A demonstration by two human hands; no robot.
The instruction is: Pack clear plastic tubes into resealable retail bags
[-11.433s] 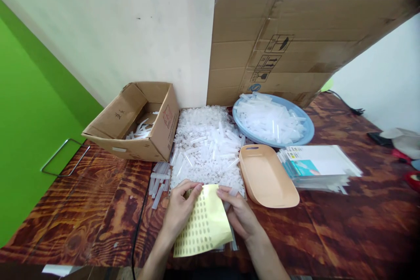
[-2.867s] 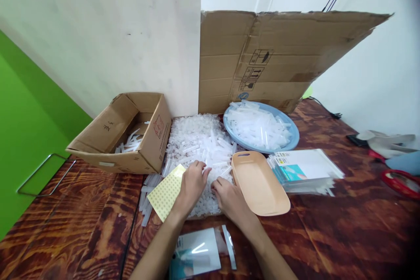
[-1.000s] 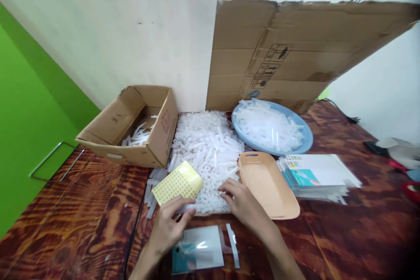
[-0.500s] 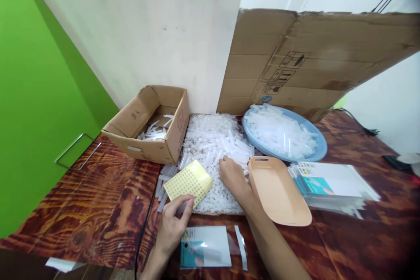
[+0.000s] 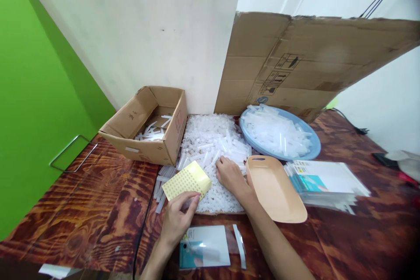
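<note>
My left hand [image 5: 177,218] rests at the near edge of the pile of small clear plastic pieces [image 5: 210,148], its fingers pinched on a clear piece just below the yellow sticker sheet [image 5: 186,180]. Farther in, my right hand [image 5: 231,176] lies on that same pile, fingers curled among the pieces next to the peach tray [image 5: 278,194]. A small printed plastic bag [image 5: 205,251] with its flap open lies on the table below my hands.
An open cardboard box [image 5: 144,151] with white strips stands at the left. A blue plate [image 5: 311,151] holds clear tubes. A stack of printed bags [image 5: 328,179] lies right of the tray. Flattened cardboard [image 5: 311,61] leans on the wall.
The view shifted slightly. My right hand stays in the pile, fingers curling a little. My left hand holds its place under the sticker sheet.
</note>
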